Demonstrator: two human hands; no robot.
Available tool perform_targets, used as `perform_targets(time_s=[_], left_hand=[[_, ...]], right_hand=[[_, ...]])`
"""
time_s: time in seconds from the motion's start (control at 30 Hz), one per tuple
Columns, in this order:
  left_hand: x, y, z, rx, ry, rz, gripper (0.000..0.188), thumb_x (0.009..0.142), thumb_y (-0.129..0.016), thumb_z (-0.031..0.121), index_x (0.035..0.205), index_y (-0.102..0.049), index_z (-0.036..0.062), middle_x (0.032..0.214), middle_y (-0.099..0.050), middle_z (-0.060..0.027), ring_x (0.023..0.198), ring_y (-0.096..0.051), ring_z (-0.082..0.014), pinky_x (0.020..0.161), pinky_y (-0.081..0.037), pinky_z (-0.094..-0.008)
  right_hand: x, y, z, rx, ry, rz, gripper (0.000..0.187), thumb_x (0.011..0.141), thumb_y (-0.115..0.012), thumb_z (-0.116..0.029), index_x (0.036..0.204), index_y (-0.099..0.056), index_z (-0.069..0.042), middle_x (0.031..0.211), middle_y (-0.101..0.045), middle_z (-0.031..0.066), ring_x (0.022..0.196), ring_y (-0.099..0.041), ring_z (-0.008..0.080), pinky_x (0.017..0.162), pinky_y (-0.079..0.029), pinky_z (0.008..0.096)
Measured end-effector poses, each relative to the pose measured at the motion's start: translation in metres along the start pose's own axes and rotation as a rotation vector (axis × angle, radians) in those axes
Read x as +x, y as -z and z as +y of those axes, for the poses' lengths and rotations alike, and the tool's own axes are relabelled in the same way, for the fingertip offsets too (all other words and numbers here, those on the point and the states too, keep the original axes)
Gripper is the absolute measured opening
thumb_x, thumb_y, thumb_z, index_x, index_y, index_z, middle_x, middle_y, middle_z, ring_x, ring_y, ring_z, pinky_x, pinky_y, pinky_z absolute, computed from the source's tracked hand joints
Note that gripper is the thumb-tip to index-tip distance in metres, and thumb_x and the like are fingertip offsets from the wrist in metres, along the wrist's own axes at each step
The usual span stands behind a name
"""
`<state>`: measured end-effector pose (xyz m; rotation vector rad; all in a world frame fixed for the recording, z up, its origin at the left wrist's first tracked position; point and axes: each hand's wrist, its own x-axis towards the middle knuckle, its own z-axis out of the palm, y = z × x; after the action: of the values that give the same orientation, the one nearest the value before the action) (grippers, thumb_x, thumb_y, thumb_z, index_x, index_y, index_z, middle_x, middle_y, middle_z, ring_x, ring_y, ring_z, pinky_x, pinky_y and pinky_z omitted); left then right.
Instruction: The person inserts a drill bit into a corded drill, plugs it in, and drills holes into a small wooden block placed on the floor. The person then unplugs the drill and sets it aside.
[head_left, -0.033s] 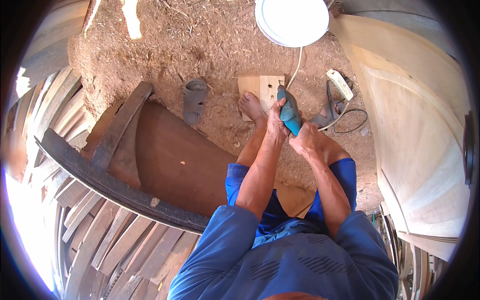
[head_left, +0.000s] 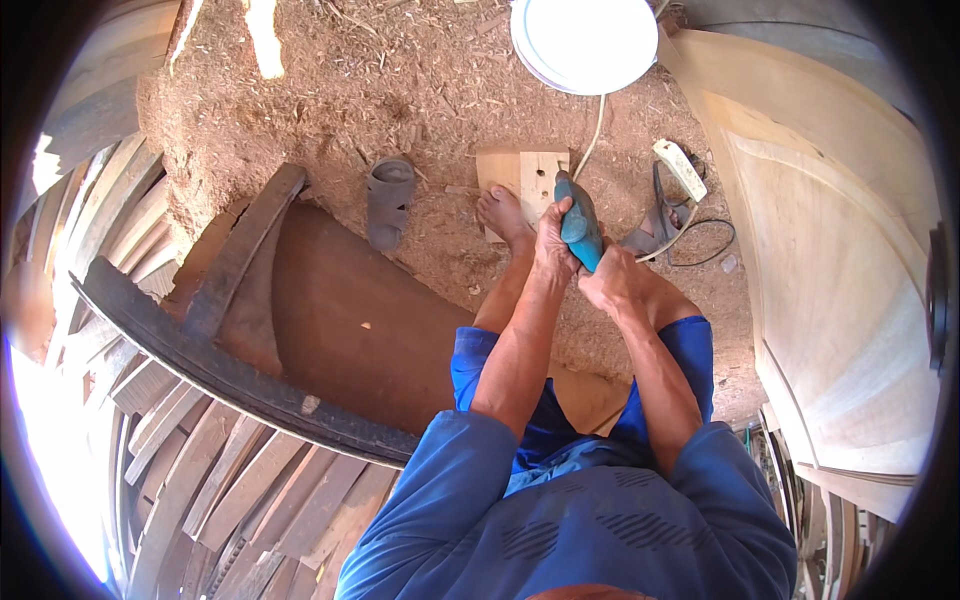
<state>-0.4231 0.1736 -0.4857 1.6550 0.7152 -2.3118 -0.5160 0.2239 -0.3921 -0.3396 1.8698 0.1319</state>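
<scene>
Both my hands are closed around a teal corded power drill (head_left: 580, 222) with a dark front end. My left hand (head_left: 554, 242) wraps its left side, near the middle of the body. Lower down, my right hand (head_left: 611, 281) grips the rear end. The drill's front reaches over the near right part of a pale wood block (head_left: 544, 160) with several dark holes. Whether a bit touches the wood cannot be made out. Against the block's left side lies a plain board (head_left: 497, 164), with my bare left foot (head_left: 505, 213) on it.
A grey sandal (head_left: 389, 203) lies left of the foot; its dark mate (head_left: 655, 227) is at right beside a white power strip (head_left: 680, 170) and cables. A white bucket (head_left: 584, 45) stands ahead. Curved wood panels (head_left: 830, 270) rise at right; stacked planks (head_left: 240, 460) fill the left.
</scene>
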Motion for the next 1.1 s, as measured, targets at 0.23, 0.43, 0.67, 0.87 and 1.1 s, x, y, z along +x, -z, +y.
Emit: perform_targets(time_s=[0.23,0.43,0.67,0.87,1.1], left_hand=[[-0.003,0.001,-0.002,0.027,0.025,-0.026,0.049,0.074,-0.079,0.026,0.109,-0.057,0.0012,0.09,-0.065,-0.0168,0.076,-0.064,-0.0351,0.071,-0.056,-0.0513],[0.012,0.003,0.002,0.013,0.047,-0.014,0.05,0.073,-0.079,0.027,0.11,-0.056,0.0019,0.089,-0.063,-0.0178,0.075,-0.062,-0.0364,0.071,-0.055,-0.0525],[0.004,-0.012,0.0,0.059,0.002,0.029,0.052,0.075,-0.076,0.03,0.113,-0.053,0.0034,0.093,-0.061,-0.0183,0.081,-0.062,-0.0371,0.074,-0.055,-0.0525],[-0.006,0.004,-0.001,0.102,0.045,0.009,0.062,0.078,-0.073,0.033,0.124,-0.051,-0.001,0.103,-0.062,-0.0235,0.093,-0.063,-0.0417,0.087,-0.053,-0.0559],[-0.01,0.01,-0.003,0.035,0.118,-0.064,0.06,0.081,-0.069,0.035,0.123,-0.051,-0.0032,0.106,-0.06,-0.0239,0.1,-0.06,-0.0401,0.093,-0.05,-0.0558]], right_hand=[[-0.009,0.009,-0.007,-0.005,-0.028,-0.014,0.052,0.073,-0.073,-0.02,0.121,-0.063,0.0,0.098,-0.071,0.0259,0.095,-0.069,0.0409,0.084,-0.056,0.046],[0.003,0.006,-0.006,0.021,-0.015,0.005,0.051,0.075,-0.073,-0.02,0.121,-0.062,0.0,0.099,-0.07,0.0262,0.096,-0.069,0.0412,0.084,-0.056,0.0463],[0.009,0.005,0.004,0.036,0.03,0.039,0.051,0.076,-0.073,-0.021,0.121,-0.06,0.0,0.099,-0.071,0.0252,0.097,-0.068,0.041,0.085,-0.055,0.0472],[-0.009,0.018,0.001,-0.046,0.061,-0.037,0.049,0.075,-0.075,-0.019,0.117,-0.06,0.001,0.098,-0.07,0.0279,0.096,-0.068,0.0428,0.086,-0.054,0.0477],[-0.012,0.017,0.005,-0.052,0.083,-0.067,0.057,0.076,-0.076,-0.017,0.125,-0.056,0.005,0.098,-0.071,0.0244,0.095,-0.07,0.0391,0.085,-0.055,0.0448]])
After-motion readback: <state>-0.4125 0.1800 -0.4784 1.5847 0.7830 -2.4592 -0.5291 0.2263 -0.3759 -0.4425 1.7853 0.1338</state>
